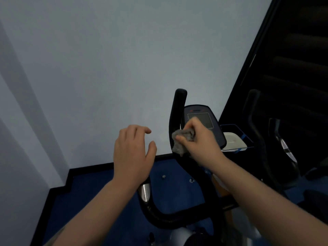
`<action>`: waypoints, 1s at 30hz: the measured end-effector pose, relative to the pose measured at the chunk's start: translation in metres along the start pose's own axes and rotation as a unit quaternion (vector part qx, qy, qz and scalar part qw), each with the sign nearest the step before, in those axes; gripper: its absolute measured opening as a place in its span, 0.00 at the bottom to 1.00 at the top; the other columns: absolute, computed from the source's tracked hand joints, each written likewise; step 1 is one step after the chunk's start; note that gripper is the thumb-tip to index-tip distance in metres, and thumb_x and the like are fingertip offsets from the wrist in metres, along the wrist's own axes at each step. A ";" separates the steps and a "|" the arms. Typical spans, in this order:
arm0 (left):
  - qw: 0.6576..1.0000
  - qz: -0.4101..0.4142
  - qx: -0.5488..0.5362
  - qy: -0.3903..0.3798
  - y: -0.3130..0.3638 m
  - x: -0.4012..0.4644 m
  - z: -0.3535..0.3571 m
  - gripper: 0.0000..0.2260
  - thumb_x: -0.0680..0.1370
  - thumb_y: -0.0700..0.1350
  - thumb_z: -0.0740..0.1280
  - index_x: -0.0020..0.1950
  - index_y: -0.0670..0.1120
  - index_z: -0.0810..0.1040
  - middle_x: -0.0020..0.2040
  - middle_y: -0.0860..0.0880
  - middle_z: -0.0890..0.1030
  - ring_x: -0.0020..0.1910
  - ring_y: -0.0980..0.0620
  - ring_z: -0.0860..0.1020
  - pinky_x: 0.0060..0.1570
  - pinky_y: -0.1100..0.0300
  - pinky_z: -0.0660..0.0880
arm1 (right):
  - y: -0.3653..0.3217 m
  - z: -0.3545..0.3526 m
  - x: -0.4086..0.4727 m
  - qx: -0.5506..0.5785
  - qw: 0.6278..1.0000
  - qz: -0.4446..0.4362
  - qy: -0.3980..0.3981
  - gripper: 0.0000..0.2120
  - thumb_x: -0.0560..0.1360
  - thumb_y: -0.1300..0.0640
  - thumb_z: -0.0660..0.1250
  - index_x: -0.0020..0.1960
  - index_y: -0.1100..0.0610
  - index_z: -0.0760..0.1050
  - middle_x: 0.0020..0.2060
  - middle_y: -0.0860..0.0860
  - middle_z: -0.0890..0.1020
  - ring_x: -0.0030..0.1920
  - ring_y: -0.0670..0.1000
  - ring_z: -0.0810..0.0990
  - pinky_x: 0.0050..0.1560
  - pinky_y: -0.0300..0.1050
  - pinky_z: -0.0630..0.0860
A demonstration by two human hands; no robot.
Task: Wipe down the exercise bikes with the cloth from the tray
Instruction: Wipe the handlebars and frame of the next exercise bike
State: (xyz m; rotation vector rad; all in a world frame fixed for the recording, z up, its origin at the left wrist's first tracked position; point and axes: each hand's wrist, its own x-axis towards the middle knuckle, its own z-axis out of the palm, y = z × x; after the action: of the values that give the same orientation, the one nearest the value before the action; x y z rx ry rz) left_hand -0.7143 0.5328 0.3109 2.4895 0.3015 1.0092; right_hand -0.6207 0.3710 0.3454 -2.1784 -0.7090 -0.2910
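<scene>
**Handlebar wipe under way on near bike**

While wiping proceeded, noted from left to right as follows. Pale wall (88, 77) at far left, blue floor (99, 197) below it. Left hand (132, 153) held free in the air, fingers loosely spread, gripping nothing; judged kept clear and ready to steady the frame. Chrome-capped handlebar end (144, 192) seen just beneath that wrist. Further right, grey cloth (181, 141) found bunched and pressed against the upright black handlebar (176, 118) of the near exercise bike (177, 215); held so, in all likelihood, to rub round the bar. Right hand (200, 141) closed about the cloth, fingers curled over it. Console (204, 121) observed directly behind that hand. Tray (236, 128) located beyond the console, holding a pale folded item, probably spare supply. Second bike (276, 139) recorded at far right, in shadow, not yet attended.

Counted: two bikes, two hands, one cloth, one tray.
</scene>
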 end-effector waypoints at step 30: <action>1.000 0.013 0.006 -0.009 -0.001 0.006 -0.003 0.08 0.74 0.44 0.69 0.52 0.47 0.77 0.49 0.51 0.75 0.48 0.52 0.69 0.43 0.58 0.67 | -0.024 0.008 0.064 0.295 0.942 0.062 0.149 0.07 0.80 0.55 0.61 0.44 0.53 0.65 0.38 0.48 0.73 0.37 0.42 0.73 0.41 0.40 0.72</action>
State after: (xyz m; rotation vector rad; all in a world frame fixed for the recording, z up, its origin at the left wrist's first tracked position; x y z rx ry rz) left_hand -0.7120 0.5371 0.3156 2.5181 0.2714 0.9960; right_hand -0.5833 0.4149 0.3826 -1.5539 -0.4130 -0.2890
